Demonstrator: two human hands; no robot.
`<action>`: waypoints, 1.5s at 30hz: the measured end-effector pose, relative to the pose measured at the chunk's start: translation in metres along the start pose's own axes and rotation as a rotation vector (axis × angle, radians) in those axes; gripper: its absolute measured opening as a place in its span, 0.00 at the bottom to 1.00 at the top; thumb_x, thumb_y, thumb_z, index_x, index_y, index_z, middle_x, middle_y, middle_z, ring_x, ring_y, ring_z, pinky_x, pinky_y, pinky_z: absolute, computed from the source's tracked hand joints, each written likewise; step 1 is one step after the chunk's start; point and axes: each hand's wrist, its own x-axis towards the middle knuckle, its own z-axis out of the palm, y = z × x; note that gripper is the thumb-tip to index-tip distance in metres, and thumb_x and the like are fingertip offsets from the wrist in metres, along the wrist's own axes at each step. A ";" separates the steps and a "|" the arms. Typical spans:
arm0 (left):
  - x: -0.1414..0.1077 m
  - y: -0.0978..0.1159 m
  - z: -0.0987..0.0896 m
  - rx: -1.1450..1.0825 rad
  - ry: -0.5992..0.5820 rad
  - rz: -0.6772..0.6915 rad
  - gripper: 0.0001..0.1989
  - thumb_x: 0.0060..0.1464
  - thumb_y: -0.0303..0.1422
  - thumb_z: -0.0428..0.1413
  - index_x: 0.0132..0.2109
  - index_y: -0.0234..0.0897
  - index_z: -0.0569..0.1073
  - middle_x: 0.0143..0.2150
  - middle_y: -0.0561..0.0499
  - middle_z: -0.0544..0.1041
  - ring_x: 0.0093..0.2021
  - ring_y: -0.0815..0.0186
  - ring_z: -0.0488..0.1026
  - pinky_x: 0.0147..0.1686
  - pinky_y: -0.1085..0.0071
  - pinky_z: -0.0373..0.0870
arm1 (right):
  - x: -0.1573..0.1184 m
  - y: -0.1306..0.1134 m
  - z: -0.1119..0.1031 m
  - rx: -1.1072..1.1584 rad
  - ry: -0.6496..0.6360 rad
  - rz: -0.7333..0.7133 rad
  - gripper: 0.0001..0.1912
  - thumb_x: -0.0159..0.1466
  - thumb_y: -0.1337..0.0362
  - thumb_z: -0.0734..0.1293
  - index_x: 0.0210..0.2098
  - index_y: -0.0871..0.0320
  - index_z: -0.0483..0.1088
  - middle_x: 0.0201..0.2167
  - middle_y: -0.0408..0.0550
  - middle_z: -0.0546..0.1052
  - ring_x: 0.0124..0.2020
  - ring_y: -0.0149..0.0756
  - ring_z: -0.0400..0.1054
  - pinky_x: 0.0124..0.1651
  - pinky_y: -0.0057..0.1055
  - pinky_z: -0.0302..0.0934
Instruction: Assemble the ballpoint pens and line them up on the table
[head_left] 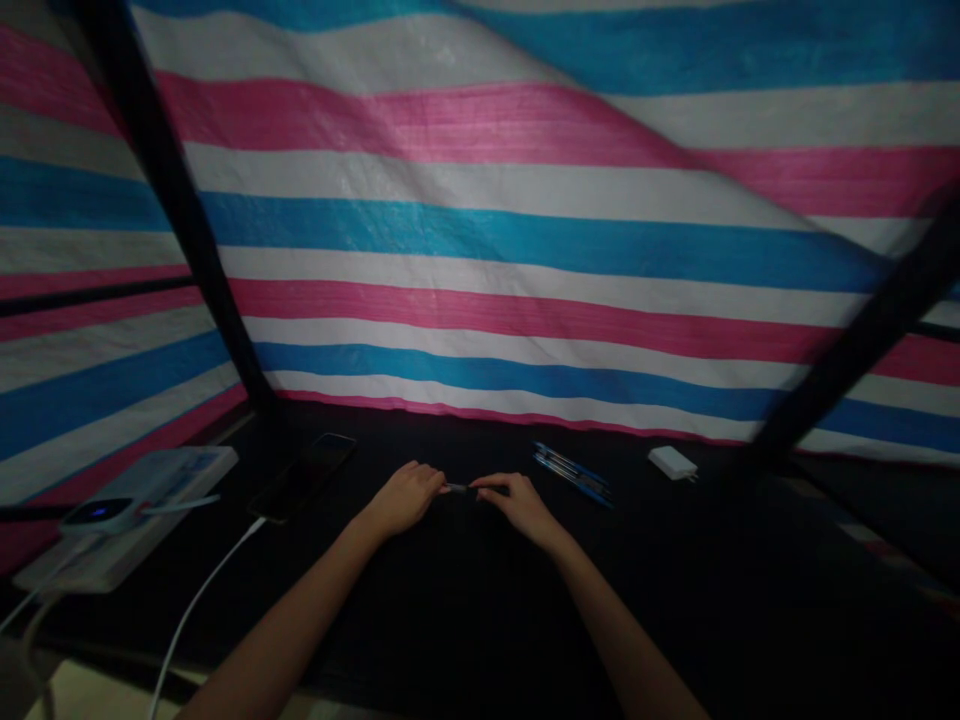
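Over the middle of the black table (450, 610), my left hand (406, 497) is closed on a small, thin grey object (457, 488) that sticks out to the right from its fingertips. My right hand (517, 503) faces it from the right, thumb and forefinger pinched close to the object's dark end. Whatever the right fingertips hold, if anything, is too small to name. Several blue and clear pens (571, 473) lie just beyond and to the right of my right hand.
A white charger (673, 462) lies at the right. At the left are a dark phone (311, 478) with a white cable (196, 600) and a pale box (150, 510) carrying a device with a lit display (100, 513). Black frame poles and striped sheeting (525, 260) stand behind.
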 end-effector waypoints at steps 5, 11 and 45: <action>0.001 0.001 0.002 0.008 -0.003 0.025 0.08 0.60 0.30 0.43 0.35 0.34 0.64 0.31 0.51 0.70 0.33 0.66 0.66 0.34 0.69 0.57 | 0.001 0.003 0.012 0.181 0.041 -0.078 0.30 0.50 0.72 0.65 0.52 0.53 0.57 0.40 0.45 0.70 0.37 0.30 0.66 0.43 0.31 0.58; 0.001 0.000 0.001 0.027 0.013 0.025 0.08 0.60 0.30 0.43 0.34 0.35 0.64 0.31 0.51 0.70 0.32 0.65 0.66 0.34 0.69 0.57 | -0.002 -0.001 0.005 0.152 -0.032 -0.085 0.07 0.56 0.67 0.62 0.36 0.58 0.65 0.27 0.42 0.72 0.29 0.30 0.67 0.35 0.28 0.59; -0.001 -0.003 0.000 -0.012 0.063 -0.022 0.10 0.61 0.31 0.42 0.35 0.35 0.65 0.31 0.51 0.70 0.32 0.66 0.66 0.35 0.69 0.58 | -0.007 -0.010 -0.010 -0.211 0.129 -0.072 0.18 0.58 0.59 0.61 0.49 0.48 0.61 0.34 0.39 0.74 0.31 0.30 0.66 0.35 0.27 0.55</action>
